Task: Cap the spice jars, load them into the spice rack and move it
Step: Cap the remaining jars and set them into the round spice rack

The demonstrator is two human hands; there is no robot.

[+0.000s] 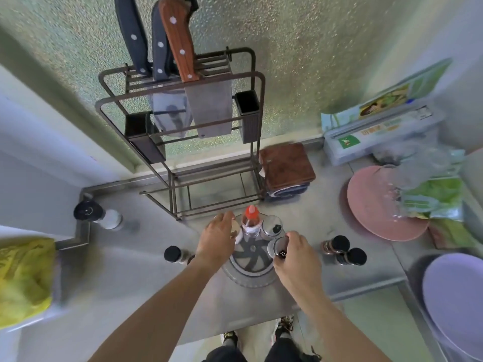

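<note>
Two hands are at the round spice rack, which sits on the steel counter directly in front of you, just before the tall wire knife stand. Your left hand reaches over the rack's left rim, fingers curled down over a pale jar that is mostly hidden beneath them; you cannot tell from this angle whether it is truly gripped. Your right hand is closed around a steel-topped shaker with a black perforated lid, at the rack's right edge. Already standing in the rack's far side are a clear bottle with a red cap and a metal-lidded jar beside it. A black-capped jar stands on the counter left of the rack, and two more black-capped jars stand together to its right, near a pink plate. A pepper grinder stands apart at the far left.
</note>
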